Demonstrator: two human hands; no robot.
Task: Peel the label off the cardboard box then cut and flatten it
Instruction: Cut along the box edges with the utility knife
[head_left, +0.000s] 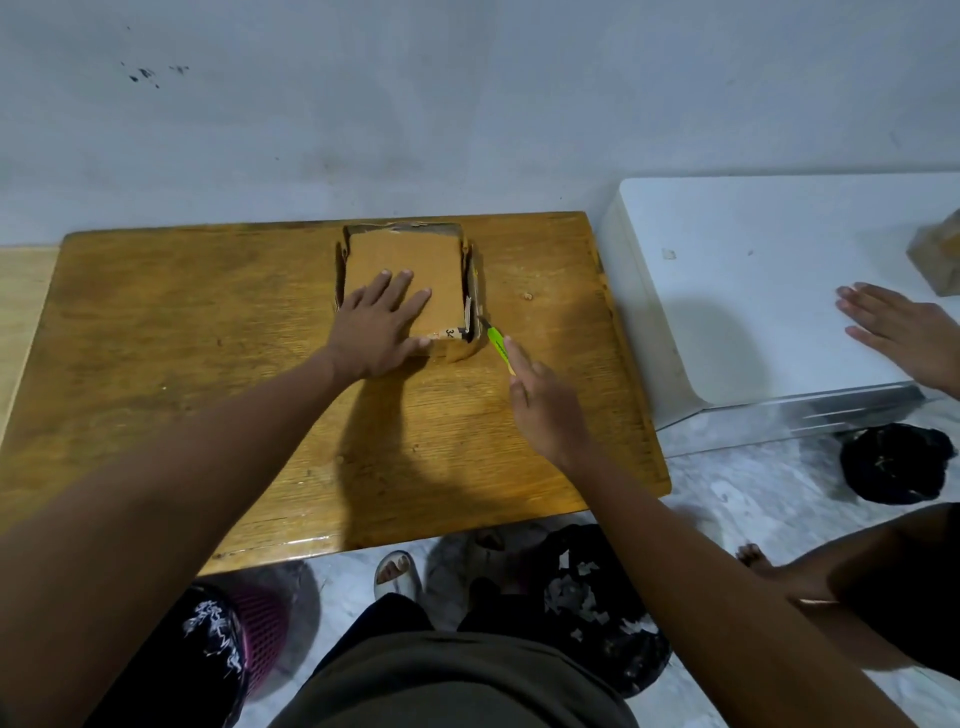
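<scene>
Cardboard box (405, 270), shallow brown rectangle with ragged torn rim, sits upper centre of frame on glossy grained wooden table (156, 338). Left hand (376, 325) spread flat, palm down, pressing box floor. Right hand (545, 410) grips slim green cutter (497, 347), tip at box's near right corner.

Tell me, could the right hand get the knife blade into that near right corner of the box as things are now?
Probably yes. The right hand holds the green knife with its tip already at the near right corner of the cardboard box, and nothing lies between them. The left hand presses flat on the box, clear of that corner.
</scene>
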